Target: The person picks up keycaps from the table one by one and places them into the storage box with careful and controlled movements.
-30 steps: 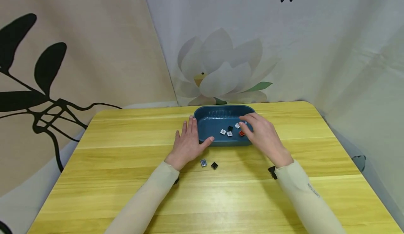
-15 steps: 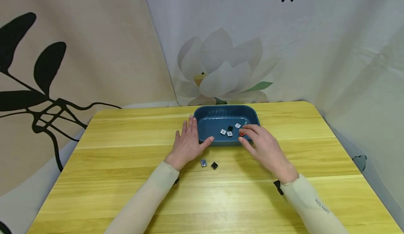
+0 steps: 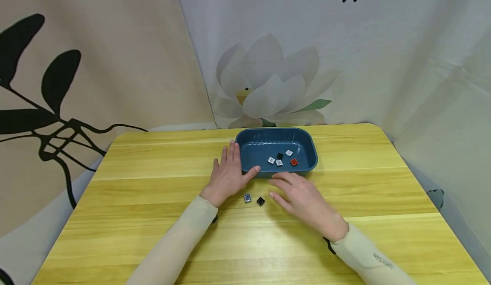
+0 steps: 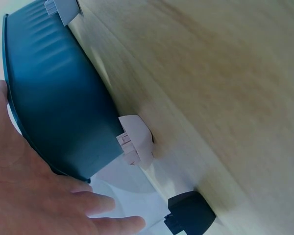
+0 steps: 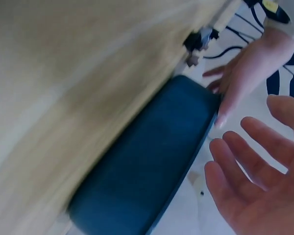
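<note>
My left hand (image 3: 228,176) lies with straight fingers along the left side of a blue tray (image 3: 276,174), its thumb at the front rim. My right hand (image 3: 304,199) is in front of the tray, fingers loosely bent and nothing held, as the right wrist view also shows. Inside the tray are several small square pieces like keycaps: white ones (image 3: 271,160), a black one (image 3: 280,156) and a red one (image 3: 294,162). A grey piece (image 3: 247,198) and a black piece (image 3: 261,201) lie on the table between my hands.
A pale pink piece (image 4: 137,139) and another light piece (image 4: 66,10) stand beside the tray in the left wrist view. The wooden table (image 3: 245,251) ends just behind the tray, at a printed curtain (image 3: 153,63).
My right hand has come out from over the tray, moving toward me and to the left, uncovering the red piece. My left hand and the tray stay put.
</note>
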Motion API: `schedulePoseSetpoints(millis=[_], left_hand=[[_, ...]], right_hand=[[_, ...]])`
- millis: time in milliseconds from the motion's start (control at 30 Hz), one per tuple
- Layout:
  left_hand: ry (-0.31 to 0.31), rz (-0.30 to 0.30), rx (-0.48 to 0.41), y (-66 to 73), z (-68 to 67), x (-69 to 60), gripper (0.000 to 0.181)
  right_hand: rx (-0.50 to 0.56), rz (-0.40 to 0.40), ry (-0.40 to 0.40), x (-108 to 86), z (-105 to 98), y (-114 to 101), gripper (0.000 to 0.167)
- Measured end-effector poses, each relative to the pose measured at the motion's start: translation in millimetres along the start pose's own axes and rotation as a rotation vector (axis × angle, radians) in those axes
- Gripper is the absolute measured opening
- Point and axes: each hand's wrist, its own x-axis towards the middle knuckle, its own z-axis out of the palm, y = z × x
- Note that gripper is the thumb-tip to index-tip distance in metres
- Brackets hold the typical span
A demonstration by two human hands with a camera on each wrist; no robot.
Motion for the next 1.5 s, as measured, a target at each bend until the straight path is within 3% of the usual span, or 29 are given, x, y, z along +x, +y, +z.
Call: schedulePoseSetpoints(millis=[600,833,1033,1300,1500], left_hand=[[-0.008,-0.012,-0.014,2.7,-1.2,0.5,0.111],[-0.023,-0.022,-0.007,2.7,-1.2,0.2,0.113],[-0.022,-0.021,-0.023,2.7,-0.7,0.4,0.112],[-0.019,-0.017,-0.007,2.0,-1.4,-0.1,0.113],[-0.024,-0.021,-0.007,1.1,-1.1,0.8,0.114]], right_hand=[[-0.017,-0.058,-0.281,4.9,25,-20,0.041],[-0.043,-0.115,-0.285,4.3,31,-20,0.037],[-0.056,-0.115,-0.327,3.7,33,-21,0.032],[-0.052,-0.093,-0.316,3.9,34,-22,0.007],[-0.034,-0.097,-0.321,3.6,34,-21,0.005]])
